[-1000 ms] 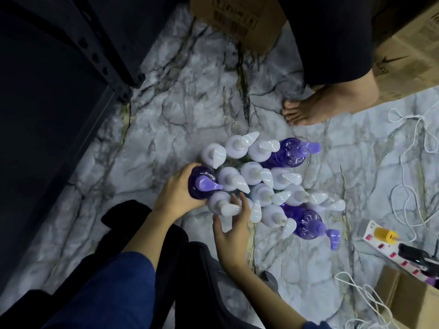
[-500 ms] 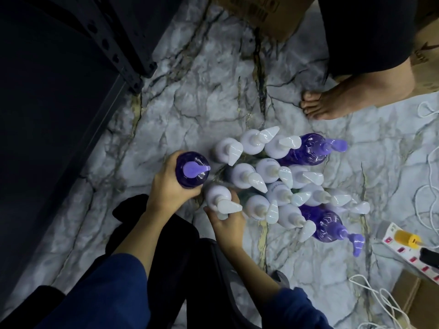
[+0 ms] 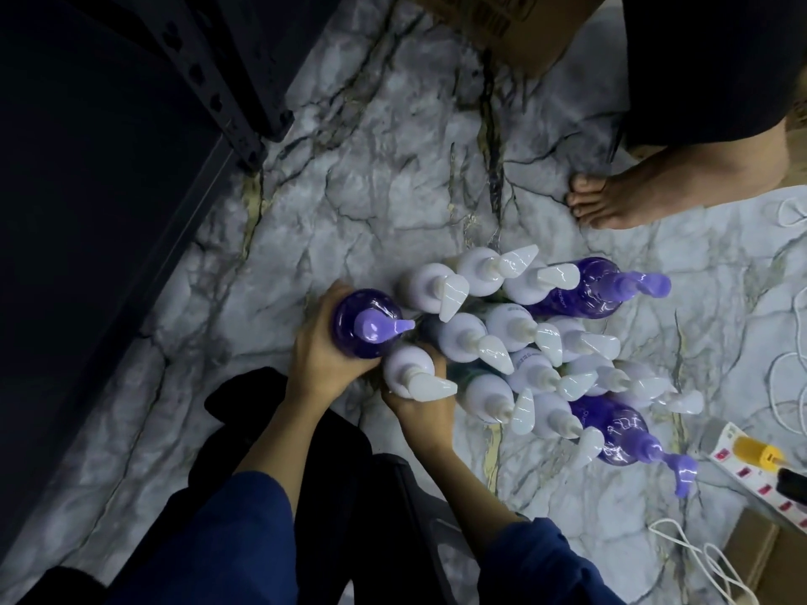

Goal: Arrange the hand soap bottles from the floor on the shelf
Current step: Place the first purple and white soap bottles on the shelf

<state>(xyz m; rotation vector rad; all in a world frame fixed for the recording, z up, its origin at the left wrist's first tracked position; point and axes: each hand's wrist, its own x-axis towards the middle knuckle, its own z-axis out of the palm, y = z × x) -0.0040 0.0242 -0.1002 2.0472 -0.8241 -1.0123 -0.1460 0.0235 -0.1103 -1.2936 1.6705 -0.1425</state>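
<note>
Several pump bottles of hand soap stand in a cluster (image 3: 524, 342) on the marble floor, most white, two purple among them. My left hand (image 3: 321, 355) is wrapped around a purple bottle (image 3: 367, 325) at the cluster's left edge. My right hand (image 3: 421, 408) grips a white bottle (image 3: 410, 371) just beside it, fingers hidden beneath the bottle. The dark metal shelf (image 3: 109, 189) stands at the left; its upright post (image 3: 227, 80) meets the floor behind my left hand.
Another person's bare foot (image 3: 633, 198) stands on the floor behind the bottles. Cardboard boxes (image 3: 502, 24) sit at the back, another at the bottom right. A power strip (image 3: 760, 469) and white cables (image 3: 786, 386) lie at the right. My dark-clad knees fill the bottom.
Both hands have closed on their bottles and raised them slightly out of the cluster; the purple bottle has drawn left, away from the others. The camera has shifted, moving the scene right.
</note>
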